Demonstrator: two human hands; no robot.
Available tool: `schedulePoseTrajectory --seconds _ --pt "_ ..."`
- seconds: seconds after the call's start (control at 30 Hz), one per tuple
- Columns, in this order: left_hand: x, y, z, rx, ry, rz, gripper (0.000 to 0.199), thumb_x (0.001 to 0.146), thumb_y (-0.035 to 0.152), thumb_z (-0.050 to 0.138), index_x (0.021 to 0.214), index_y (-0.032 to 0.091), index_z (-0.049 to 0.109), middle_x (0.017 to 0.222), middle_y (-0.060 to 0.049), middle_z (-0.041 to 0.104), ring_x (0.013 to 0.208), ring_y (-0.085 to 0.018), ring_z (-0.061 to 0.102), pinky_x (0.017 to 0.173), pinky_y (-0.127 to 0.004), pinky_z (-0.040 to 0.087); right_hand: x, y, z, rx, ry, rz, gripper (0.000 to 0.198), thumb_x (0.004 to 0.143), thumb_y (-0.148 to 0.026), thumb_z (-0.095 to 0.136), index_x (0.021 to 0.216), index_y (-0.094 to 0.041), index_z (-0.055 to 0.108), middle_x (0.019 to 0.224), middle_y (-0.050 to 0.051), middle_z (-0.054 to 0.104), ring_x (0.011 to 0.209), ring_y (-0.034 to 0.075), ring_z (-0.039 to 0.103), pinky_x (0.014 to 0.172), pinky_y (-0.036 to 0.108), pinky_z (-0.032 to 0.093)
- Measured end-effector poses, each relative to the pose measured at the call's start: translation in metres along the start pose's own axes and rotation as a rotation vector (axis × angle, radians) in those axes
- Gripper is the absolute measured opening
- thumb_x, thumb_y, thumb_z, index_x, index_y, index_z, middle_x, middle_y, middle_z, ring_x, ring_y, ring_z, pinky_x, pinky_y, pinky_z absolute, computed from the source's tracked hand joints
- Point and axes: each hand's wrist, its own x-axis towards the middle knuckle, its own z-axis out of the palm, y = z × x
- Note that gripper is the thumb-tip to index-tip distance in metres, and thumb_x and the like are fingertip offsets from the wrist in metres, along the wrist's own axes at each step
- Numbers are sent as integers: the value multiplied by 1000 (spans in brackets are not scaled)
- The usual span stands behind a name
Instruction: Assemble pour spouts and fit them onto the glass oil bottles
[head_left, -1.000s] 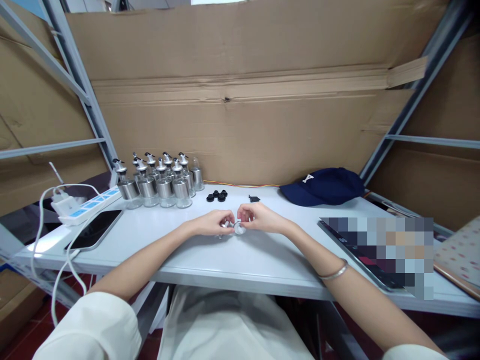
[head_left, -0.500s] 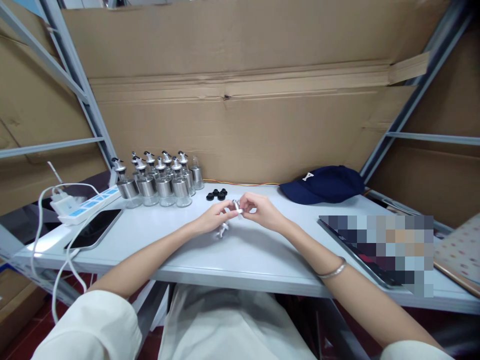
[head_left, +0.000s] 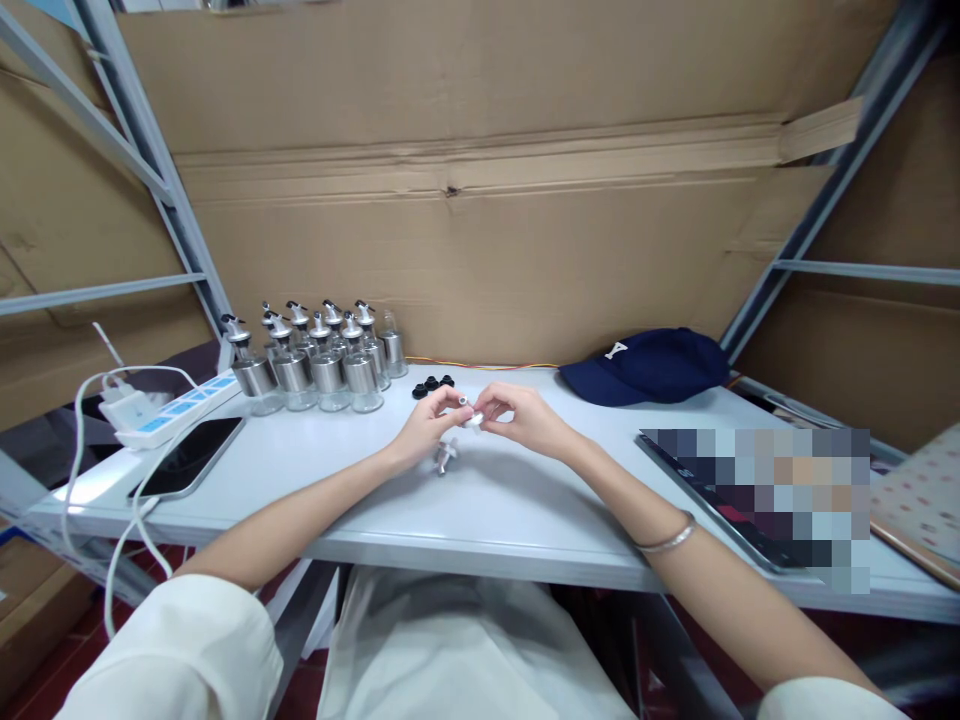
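Over the middle of the table, my left hand (head_left: 427, 428) pinches a small silver pour spout (head_left: 472, 420) between thumb and fingers. My right hand (head_left: 521, 418) grips the same spout from the other side with its fingertips, which cover part of it. Just below my left hand another silver spout piece (head_left: 445, 457) lies on the table. Several black round caps (head_left: 431, 386) sit behind my left hand, partly covered by its fingers.
Several glass-and-steel oil bottles (head_left: 330, 372) with spouts stand at the back left. Nearby are a white power strip (head_left: 180, 410) with cables and a dark tablet (head_left: 191, 455). A navy cap (head_left: 649, 368) and a blurred-out screen device (head_left: 720, 505) lie on the right.
The spout between my hands has turned, so a round silver end now shows at the left fingertips. My left hand has shifted slightly; the loose spout piece stays on the table.
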Motion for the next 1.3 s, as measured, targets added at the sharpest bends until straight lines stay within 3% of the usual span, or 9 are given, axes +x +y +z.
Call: schedulePoseTrajectory --seconds 0.13,0.3,0.43,0.53,0.73,0.93,1.1,1.2,1.3 --pt "0 3 -1 -131 59 -25 36 68 43 69 77 18 45 85 -2 62 77 -11 57 72 -27 45 2 10 -19 -161 -13 64 11 80 -24 56 84 -16 62 81 6 67 73 16 62 68 28 50" --pt "4 -6 -1 -195 52 -152 41 62 43 74 77 17 45 82 -1 60 70 -10 57 58 -22 41 -1 33 -44 -422 -163 262 18 76 -10 51 75 -16 68 76 7 70 71 18 64 68 27 48" --pt "5 -6 -1 -181 49 -161 36 65 39 73 83 16 50 81 -1 61 61 -5 50 52 -19 35 -4 40 -48 -441 -332 366 20 68 -5 55 75 -15 71 75 5 71 71 18 65 66 24 47" --pt "3 -2 -1 -184 35 -166 34 66 38 72 82 16 52 80 0 61 58 -5 48 51 -19 33 -5 41 -44 -409 -410 365 19 64 -8 62 77 -17 73 76 4 71 71 17 65 63 22 46" --pt "4 -1 -2 -116 25 -160 31 65 38 72 71 16 52 73 0 60 66 -8 52 57 -21 36 -4 41 -41 -420 -402 376 20 63 -8 63 76 -16 74 74 4 71 69 17 63 61 22 45" --pt "5 -3 -5 -210 27 -162 34 69 42 68 72 15 48 84 -5 66 79 -12 60 74 -28 45 -5 43 -37 -407 -417 377 18 62 -8 61 73 -16 74 71 4 70 66 17 63 62 23 44" --pt "3 0 -5 -226 18 -179 36 71 45 67 75 16 46 84 -5 66 69 -12 61 68 -28 45 -5 43 -36 -360 -348 363 12 62 -10 60 66 -16 69 67 3 68 62 16 61 59 24 44" --pt "3 0 -4 -203 27 -179 35 73 46 63 77 16 48 83 -4 65 59 -8 55 61 -24 42 -3 39 -37 -241 -162 338 7 63 -14 58 67 -17 63 69 3 68 67 17 62 61 25 45" --pt "4 0 -4 -211 54 -174 33 76 47 59 76 15 49 78 -3 61 56 -7 50 56 -22 39 0 33 -36 24 16 335 7 65 -22 59 68 -18 54 75 5 68 69 16 63 64 27 48"
